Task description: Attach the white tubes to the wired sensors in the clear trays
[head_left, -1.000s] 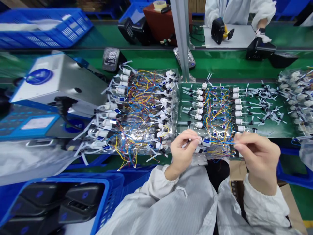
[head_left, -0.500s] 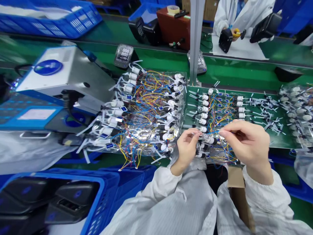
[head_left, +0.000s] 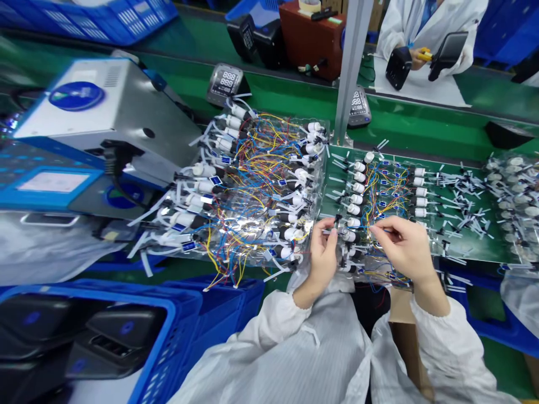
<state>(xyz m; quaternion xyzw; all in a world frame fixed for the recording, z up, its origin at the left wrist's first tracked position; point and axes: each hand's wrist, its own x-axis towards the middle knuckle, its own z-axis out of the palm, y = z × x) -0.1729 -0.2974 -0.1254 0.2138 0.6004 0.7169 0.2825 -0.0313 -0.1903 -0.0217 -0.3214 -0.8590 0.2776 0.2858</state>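
Note:
My left hand (head_left: 322,255) is closed in a pinch on the thin tube end of a small white-and-black wired part (head_left: 347,235). My right hand (head_left: 404,247) pinches the same part's coloured wires at its other end. Both hands hover over the near edge of a clear plastic tray (head_left: 379,196) that carries two rows of like parts with blue, yellow and red wires. A second clear tray (head_left: 248,196), piled with more of these wired parts, lies just to the left.
A grey and blue machine (head_left: 96,123) stands at the left. Blue crates with black housings (head_left: 109,342) sit at the near left. Loose white tubes (head_left: 458,202) litter the green mat. Across the conveyor, another person in white (head_left: 429,28) handles black devices. A metal post (head_left: 351,67) rises behind the trays.
My hands have drawn closer together, the right moving left along the wires. The view has drifted, so the trays sit further right and lower. The person opposite lifted a black device.

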